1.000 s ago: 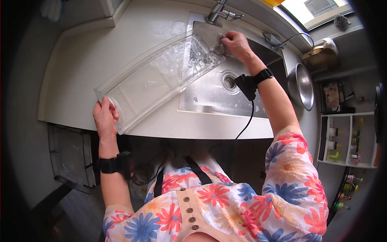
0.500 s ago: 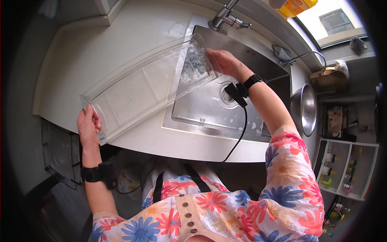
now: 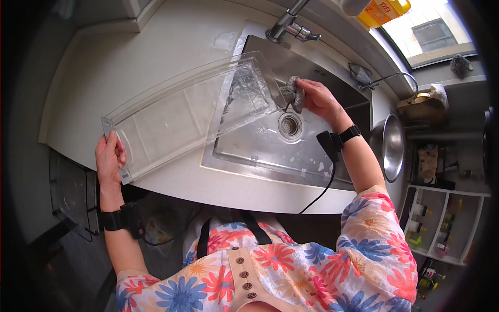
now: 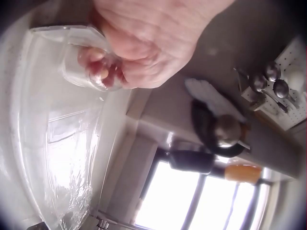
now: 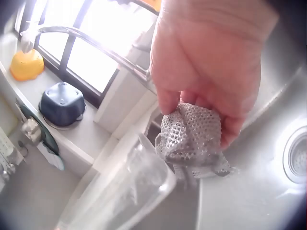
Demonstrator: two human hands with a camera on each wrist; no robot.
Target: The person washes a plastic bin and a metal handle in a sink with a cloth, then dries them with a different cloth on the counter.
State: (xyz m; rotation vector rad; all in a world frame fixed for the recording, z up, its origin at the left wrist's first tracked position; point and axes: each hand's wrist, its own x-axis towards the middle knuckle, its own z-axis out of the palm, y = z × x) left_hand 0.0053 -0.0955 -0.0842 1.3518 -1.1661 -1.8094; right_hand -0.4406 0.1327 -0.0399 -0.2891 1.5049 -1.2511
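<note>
A long, clear plastic drawer bin [image 3: 169, 119] slants over the counter edge, its far end above the sink. Water glistens inside that far end. My left hand [image 3: 108, 158] grips the near-left end of the bin, with fingertips showing pink through the clear cut-out handle [image 4: 79, 67]. Just right of the far end, my right hand [image 3: 320, 100] pinches a crumpled grey mesh dishcloth [image 5: 192, 136]. The cloth hangs over the sink basin, close beside the bin's corner in the right wrist view.
The steel sink [image 3: 260, 151] has a round drain [image 3: 289, 126] and scattered suds. A chrome faucet [image 3: 291, 26] stands behind it. To the right sits a steel bowl [image 3: 392, 148]. A yellow bottle [image 3: 382, 11] is by the window, and a thin curved tap [image 3: 397, 70] rises near the sink corner.
My right hand went from the bin's far edge to behind its end wall, then drew away to the right with the cloth. My left hand keeps its grip as the bin sits further left in view.
</note>
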